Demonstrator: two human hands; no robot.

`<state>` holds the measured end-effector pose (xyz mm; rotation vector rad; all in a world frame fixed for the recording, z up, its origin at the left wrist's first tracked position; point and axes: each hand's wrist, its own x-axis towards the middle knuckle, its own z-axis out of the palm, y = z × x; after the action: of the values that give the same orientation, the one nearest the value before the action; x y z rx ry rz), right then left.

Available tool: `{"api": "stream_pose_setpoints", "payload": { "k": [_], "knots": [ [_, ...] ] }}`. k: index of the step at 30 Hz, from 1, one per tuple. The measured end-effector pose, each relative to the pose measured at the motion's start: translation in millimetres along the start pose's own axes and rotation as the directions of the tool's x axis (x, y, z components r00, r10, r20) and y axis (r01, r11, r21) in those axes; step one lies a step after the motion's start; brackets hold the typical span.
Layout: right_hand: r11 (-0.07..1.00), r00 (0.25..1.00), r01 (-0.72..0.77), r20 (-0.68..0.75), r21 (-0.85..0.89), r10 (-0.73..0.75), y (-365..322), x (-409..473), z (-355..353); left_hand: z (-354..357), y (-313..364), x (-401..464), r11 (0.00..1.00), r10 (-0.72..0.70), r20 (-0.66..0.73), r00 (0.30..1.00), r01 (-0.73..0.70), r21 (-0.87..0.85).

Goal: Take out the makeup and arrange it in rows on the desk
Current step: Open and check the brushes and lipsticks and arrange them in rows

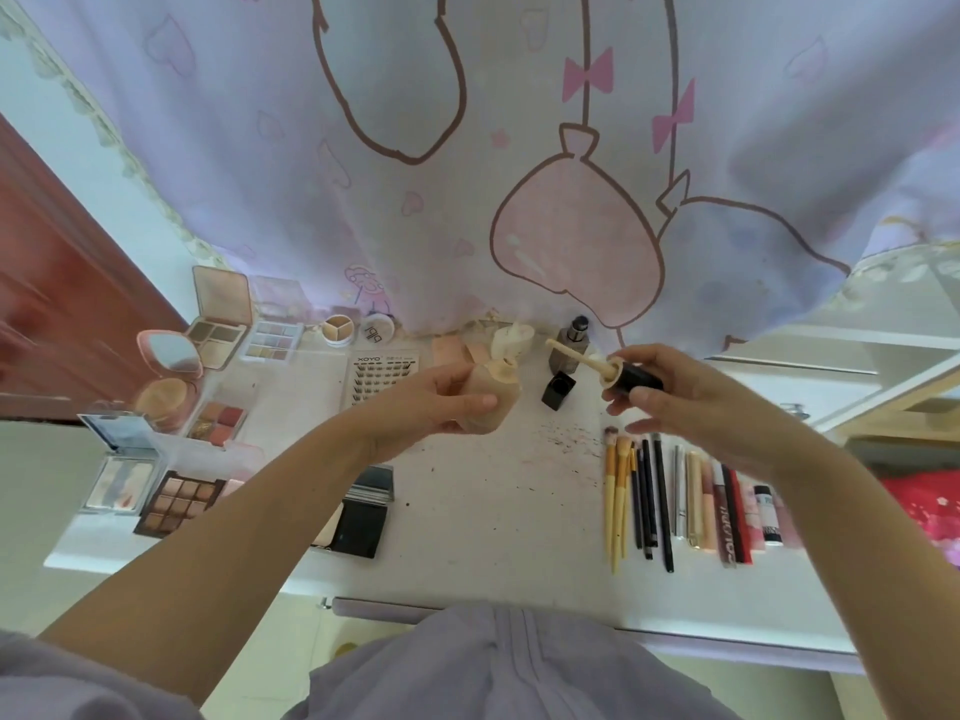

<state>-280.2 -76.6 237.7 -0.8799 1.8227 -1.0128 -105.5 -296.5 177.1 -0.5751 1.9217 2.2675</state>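
Note:
My left hand (441,400) grips a beige foundation bottle (497,379) above the middle of the white desk (493,501). Its black cap (635,377), with a cream-coated dropper stem pointing left, is held in my right hand (675,402), a short way right of the bottle's mouth. Open eyeshadow palettes (182,504) and compacts (169,356) lie at the desk's left. At the right, brushes and pencils (636,496) and lip products (727,511) lie side by side in a row.
A lash card (382,379), a black case (361,527), a grey glass bottle (569,345) and a loose black cap (558,391) sit mid-desk. A printed curtain (467,148) hangs behind. Dark specks mark the desk centre. A brown door (57,304) stands at left.

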Motion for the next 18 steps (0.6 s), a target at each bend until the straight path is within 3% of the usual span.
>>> {"api": "stream_pose_setpoints", "payload": {
  "k": [4, 9, 11, 18],
  "knots": [
    [0.986, 0.999, -0.038, -0.018, 0.161, 0.042, 29, 5, 24, 6, -17, 3, 0.997, 0.042, -0.207, 0.977, -0.029, 0.068],
    [0.918, 0.990, -0.110, -0.040, 0.381, 0.135, 48, 19, 50, 14, -42, 12, 0.990, 0.008, -0.374, 0.927, 0.046, 0.136],
    [0.926, 0.986, -0.112, -0.079, 0.362, 0.150, 59, 27, 59, 17, -55, 18, 0.984, -0.013, -0.431, 0.902, 0.087, 0.154],
    [0.987, 0.925, -0.154, -0.345, 0.046, 0.161, 116, 76, 81, 25, -76, 55, 0.917, 0.030, -0.576, 0.817, 0.207, 0.342]
  ]
}}
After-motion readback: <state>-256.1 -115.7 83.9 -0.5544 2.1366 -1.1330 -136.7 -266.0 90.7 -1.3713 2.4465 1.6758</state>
